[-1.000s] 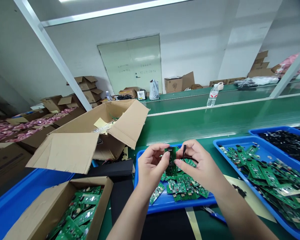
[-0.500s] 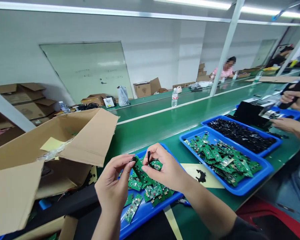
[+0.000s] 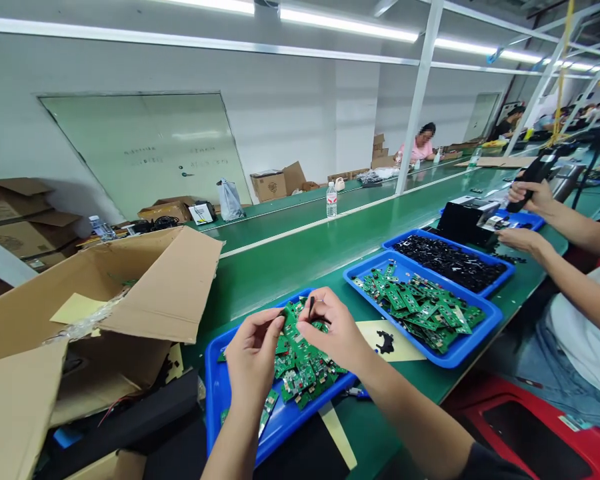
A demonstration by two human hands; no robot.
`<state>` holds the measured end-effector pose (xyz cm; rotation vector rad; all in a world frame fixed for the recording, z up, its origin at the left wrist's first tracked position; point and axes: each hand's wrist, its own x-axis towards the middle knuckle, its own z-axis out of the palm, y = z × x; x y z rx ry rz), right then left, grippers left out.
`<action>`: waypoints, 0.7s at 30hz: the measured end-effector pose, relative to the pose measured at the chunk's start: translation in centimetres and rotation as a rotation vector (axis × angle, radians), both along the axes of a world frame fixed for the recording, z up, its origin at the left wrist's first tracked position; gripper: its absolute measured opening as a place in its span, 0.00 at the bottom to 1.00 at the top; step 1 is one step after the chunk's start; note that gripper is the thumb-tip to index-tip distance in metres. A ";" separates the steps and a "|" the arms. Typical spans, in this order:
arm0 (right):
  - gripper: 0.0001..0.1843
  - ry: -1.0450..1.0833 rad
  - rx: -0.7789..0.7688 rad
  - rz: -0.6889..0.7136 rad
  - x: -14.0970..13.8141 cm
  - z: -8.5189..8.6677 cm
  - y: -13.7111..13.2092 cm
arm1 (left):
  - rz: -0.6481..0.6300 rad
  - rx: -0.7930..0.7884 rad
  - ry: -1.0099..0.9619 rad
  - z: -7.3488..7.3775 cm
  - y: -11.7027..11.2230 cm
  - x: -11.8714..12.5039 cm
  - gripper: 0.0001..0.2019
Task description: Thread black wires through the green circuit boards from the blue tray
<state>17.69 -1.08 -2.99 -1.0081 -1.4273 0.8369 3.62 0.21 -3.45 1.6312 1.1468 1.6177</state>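
My left hand (image 3: 254, 350) is closed in a pinch above the left blue tray (image 3: 211, 387). Something small and dark shows at its fingertips, but I cannot make out what it is. Close beside it, my right hand (image 3: 337, 333) pinches a thin black strip (image 3: 311, 305) that stands up between thumb and fingers. Below both hands, green circuit boards (image 3: 300, 377) lie heaped in the tray, partly hidden by the hands. Whether one of these boards touches my left fingertips is unclear.
A second blue tray of circuit boards (image 3: 415, 300) and a tray of small black parts (image 3: 450, 260) stand to the right. An open cardboard box (image 3: 165, 280) sits left. A black cut-out piece (image 3: 385, 342) lies on yellow paper. A co-worker's hands (image 3: 530, 200) hold a black device.
The view has swung right, showing more of the co-worker and the red stool. Both hands stay close together over the tray, my right one still pinching the black strip.
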 end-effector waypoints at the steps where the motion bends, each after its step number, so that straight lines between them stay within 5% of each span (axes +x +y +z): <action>1: 0.10 -0.096 -0.044 -0.086 0.9 -0.5 0.0 | -0.076 -0.066 0.072 -0.2 0.2 0.0 0.09; 6: 0.09 -0.326 -0.259 -0.482 9.5 -3.4 0.8 | -0.313 -0.243 0.776 -1.1 0.4 -0.3 0.22; 9: 0.11 -0.469 -0.403 -0.769 15.2 -4.9 1.5 | -0.407 -0.378 1.170 -1.8 0.2 -0.3 0.22; 14: 0.12 -0.647 -0.548 -0.893 19.7 -6.5 1.7 | -0.308 -0.403 1.249 -2.9 0.2 0.6 0.17; 21: 0.08 -0.653 -0.387 -0.785 17.5 -6.4 0.2 | -0.284 -0.335 1.224 -5.2 -0.5 4.1 0.12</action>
